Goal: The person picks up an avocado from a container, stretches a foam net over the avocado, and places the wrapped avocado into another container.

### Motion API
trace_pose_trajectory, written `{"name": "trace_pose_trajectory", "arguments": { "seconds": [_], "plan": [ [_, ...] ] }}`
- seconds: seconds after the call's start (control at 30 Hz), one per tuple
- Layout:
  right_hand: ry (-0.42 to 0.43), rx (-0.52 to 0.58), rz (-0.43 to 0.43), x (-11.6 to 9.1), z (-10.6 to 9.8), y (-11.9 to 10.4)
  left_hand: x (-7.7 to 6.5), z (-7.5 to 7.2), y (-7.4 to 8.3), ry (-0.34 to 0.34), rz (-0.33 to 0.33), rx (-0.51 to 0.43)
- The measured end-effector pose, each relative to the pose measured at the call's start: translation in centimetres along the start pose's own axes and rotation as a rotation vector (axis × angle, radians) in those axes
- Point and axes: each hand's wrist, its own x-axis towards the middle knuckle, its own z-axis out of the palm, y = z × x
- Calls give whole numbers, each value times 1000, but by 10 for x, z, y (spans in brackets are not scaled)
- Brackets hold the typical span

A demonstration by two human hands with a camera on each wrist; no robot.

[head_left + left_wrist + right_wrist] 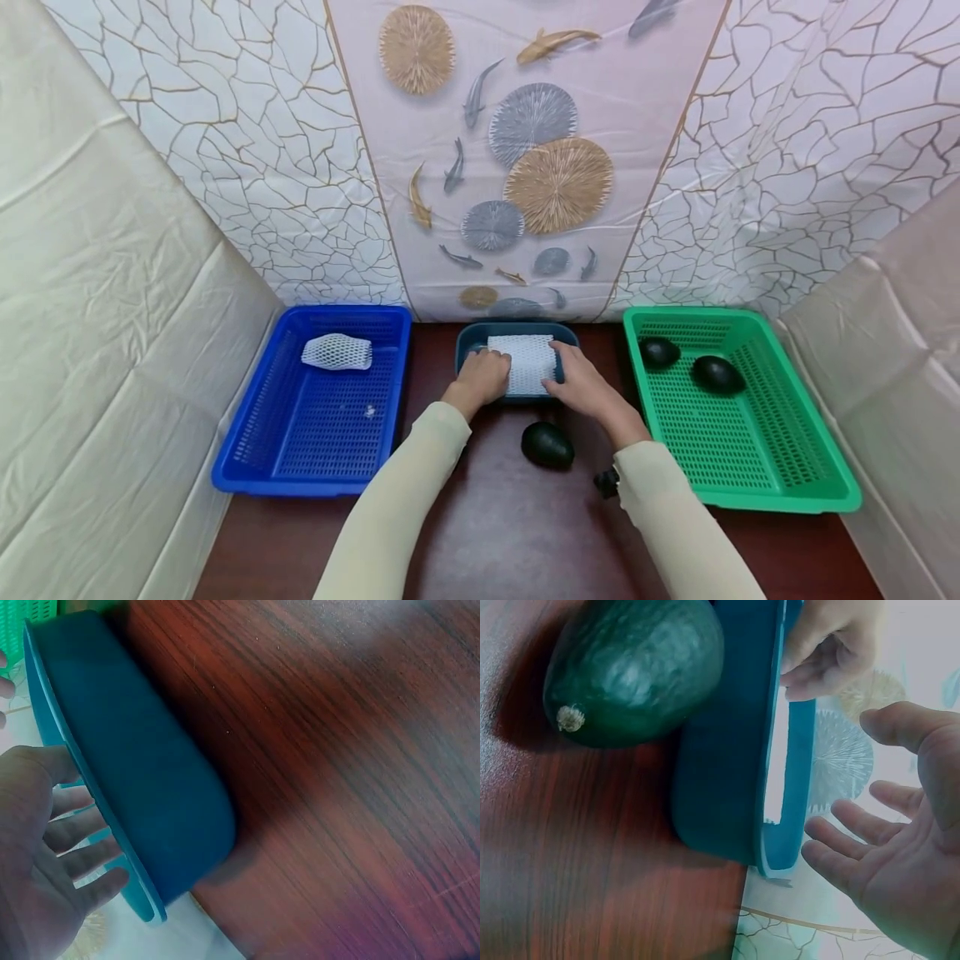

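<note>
A white foam fruit net (528, 364) lies flat in a small teal basin (463, 335). My left hand (486, 377) reaches over the basin's near rim and pinches the net's left edge, with the fingertips partly hidden inside the basin in the left wrist view. At the basin's right side, my right hand (583, 383) has its fingers spread, the tips close to the net's right edge; the right wrist view shows its palm (900, 862) holding nothing. A dark green avocado (547, 445) rests on the table just in front of the basin.
To the left stands a blue basket (315, 483) with one net-wrapped fruit (337, 352). On the right, a green basket (780, 502) holds two dark avocados (717, 375). A patterned cloth (525, 275) hangs behind the dark wood table (510, 542).
</note>
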Motion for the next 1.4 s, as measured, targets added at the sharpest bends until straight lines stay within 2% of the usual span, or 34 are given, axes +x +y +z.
{"name": "trace_pose_trajectory", "arguments": {
  "seconds": [0.23,0.47,0.73,0.93,1.13,1.4],
  "plan": [
    [-13,-1,22,6,3,3,-1,2,1,35,17,7],
    [-21,0,43,4,0,5,-8,-6,1,62,52,-69],
    [103,29,-67,-1,-10,6,-19,-17,-4,159,83,-153],
    [208,72,-72,-6,-16,7,-31,-29,-7,244,99,-226],
    [229,111,-77,-11,-20,8,-42,-41,-8,323,98,-288],
    [256,159,-110,-20,-25,6,-56,-46,-6,426,110,-342]
  ]
}}
